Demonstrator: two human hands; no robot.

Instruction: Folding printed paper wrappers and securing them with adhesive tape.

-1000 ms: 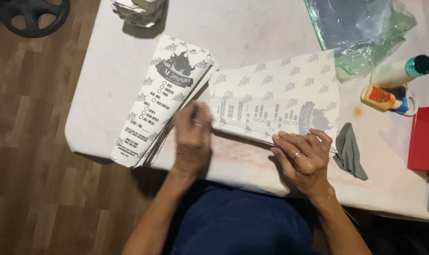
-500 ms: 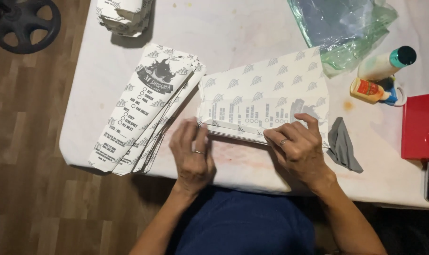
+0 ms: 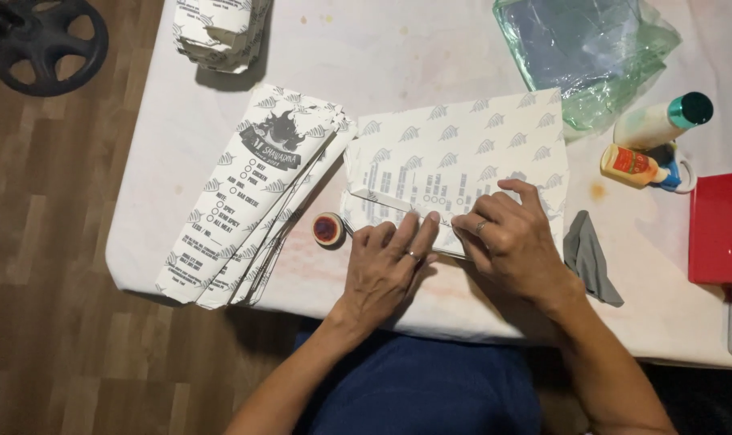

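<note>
A flat white printed paper sheet (image 3: 463, 153) lies on the white table (image 3: 398, 56) in front of me. Its near edge is folded up into a narrow strip. My left hand (image 3: 386, 270) presses fingertips down on that folded strip. My right hand (image 3: 515, 238), with a ring on one finger, holds the fold flat beside it. A small round red-topped pot (image 3: 327, 229) sits just left of my left hand. A fanned stack of finished long paper sleeves (image 3: 249, 193) lies to the left of the sheet.
A grey cloth (image 3: 589, 256) lies right of my right hand. Beyond it stand a white bottle with a teal cap (image 3: 660, 121), a small yellow bottle (image 3: 632, 165) and a red box (image 3: 720, 225). A clear green plastic bag (image 3: 587, 48) lies behind. More paper sleeves (image 3: 217, 32) sit at the back left.
Both hands moved together onto the sheet's near edge and folded it up into a strip. The small red-topped pot, hidden before, now shows left of my left hand.
</note>
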